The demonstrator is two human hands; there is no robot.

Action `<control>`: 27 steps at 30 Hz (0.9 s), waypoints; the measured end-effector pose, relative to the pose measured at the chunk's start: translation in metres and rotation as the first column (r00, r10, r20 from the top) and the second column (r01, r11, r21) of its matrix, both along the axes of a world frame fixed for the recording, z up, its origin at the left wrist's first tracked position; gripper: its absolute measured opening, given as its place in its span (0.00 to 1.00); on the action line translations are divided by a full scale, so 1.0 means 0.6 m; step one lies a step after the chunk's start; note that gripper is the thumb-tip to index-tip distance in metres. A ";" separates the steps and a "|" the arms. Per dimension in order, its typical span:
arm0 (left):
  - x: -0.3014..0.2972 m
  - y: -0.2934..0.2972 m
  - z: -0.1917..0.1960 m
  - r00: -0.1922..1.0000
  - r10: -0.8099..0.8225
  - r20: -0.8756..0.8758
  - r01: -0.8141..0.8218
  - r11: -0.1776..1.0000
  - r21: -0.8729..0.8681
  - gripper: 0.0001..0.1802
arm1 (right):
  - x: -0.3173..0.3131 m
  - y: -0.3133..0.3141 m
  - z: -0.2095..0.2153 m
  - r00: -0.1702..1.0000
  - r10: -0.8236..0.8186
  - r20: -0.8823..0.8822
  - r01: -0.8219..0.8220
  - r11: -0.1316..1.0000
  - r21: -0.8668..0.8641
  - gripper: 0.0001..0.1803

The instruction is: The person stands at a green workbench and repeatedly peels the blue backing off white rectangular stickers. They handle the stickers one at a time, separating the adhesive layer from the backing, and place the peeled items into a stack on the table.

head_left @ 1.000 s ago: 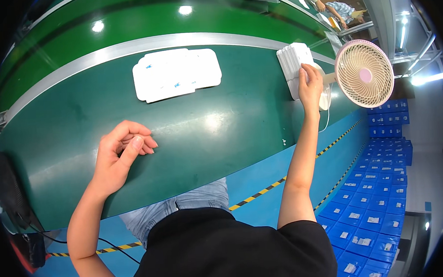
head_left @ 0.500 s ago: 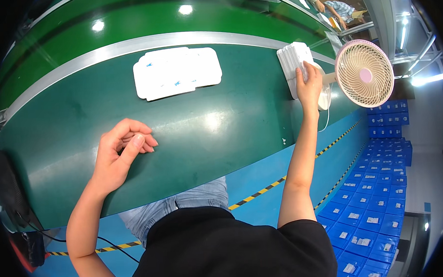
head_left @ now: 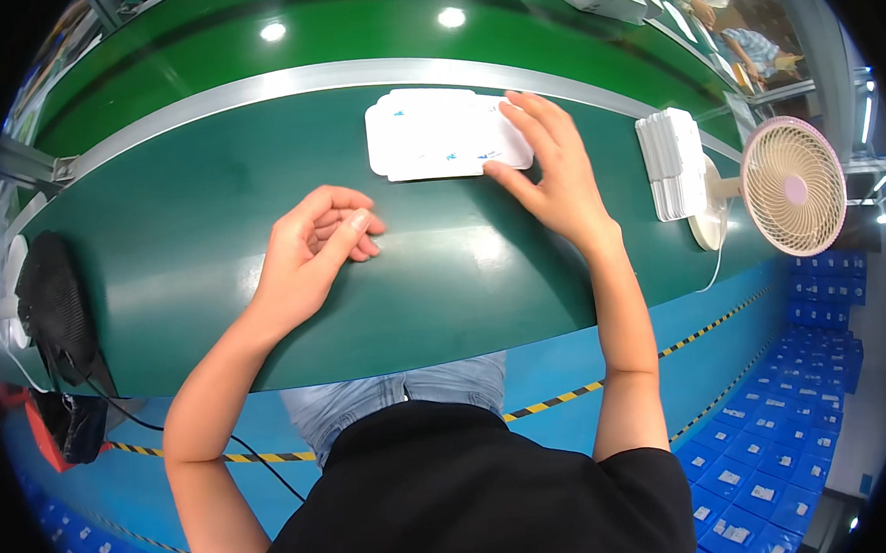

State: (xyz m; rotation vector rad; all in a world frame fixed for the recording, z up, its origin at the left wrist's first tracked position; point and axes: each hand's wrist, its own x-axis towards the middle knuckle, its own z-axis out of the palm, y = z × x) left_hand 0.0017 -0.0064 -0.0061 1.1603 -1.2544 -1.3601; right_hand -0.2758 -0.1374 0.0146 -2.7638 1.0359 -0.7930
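A pile of flat white cards (head_left: 436,137) with rounded corners and small blue marks lies near the far edge of the green table. Over its right end reaches my right hand (head_left: 558,170), open, with the thumb at the near edge and the fingers spread toward the far edge. Whether it grips any card cannot be seen. My left hand (head_left: 306,249) rests near the table surface, to the left and nearer than the pile. Its fingers are loosely curled closed, and nothing shows in them.
At the right, a stack of white pieces (head_left: 672,164) stands beside a round desk fan (head_left: 794,186). A dark bag (head_left: 55,297) lies at the left end. Past a metal rail (head_left: 292,80) runs a green belt. Blue bins (head_left: 763,460) fill the right floor; other people work at upper right.
My right hand has left the stack by the fan and come left to the pile of white cards. My left hand keeps its curled pose. The whole view has shifted.
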 end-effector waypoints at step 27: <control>-0.011 -0.079 0.017 0.970 0.136 0.200 -0.167 0.974 0.152 0.11 | 0.026 0.013 -0.034 0.996 0.025 -0.089 -0.019 0.997 0.070 0.41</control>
